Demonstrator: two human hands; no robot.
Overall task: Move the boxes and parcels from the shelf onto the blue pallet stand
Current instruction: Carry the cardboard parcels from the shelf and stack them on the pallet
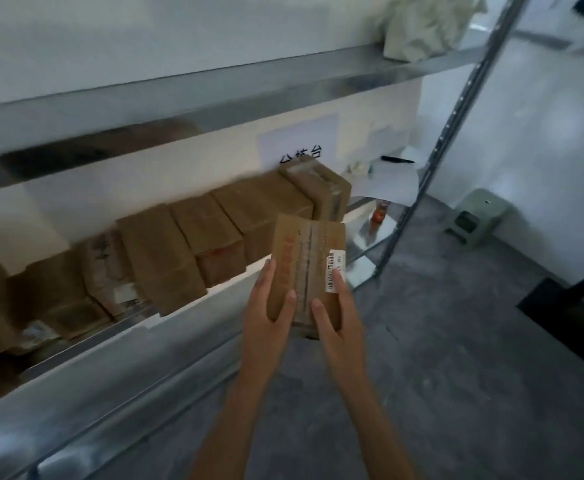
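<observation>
A small brown cardboard box with red print and a white barcode label is held in front of the shelf, clear of it. My left hand grips its left side with the thumb on top. My right hand grips its right side, thumb on the top face and a finger near the label. Several more brown boxes stand in a row on the metal shelf, one of them upright at the right end. The blue pallet stand is not in view.
An upper shelf board carries a pale crumpled bag. The rack's upright post slants down at the right. Papers and a black pen lie at the shelf's right end. A green stool and a dark object stand on the grey floor.
</observation>
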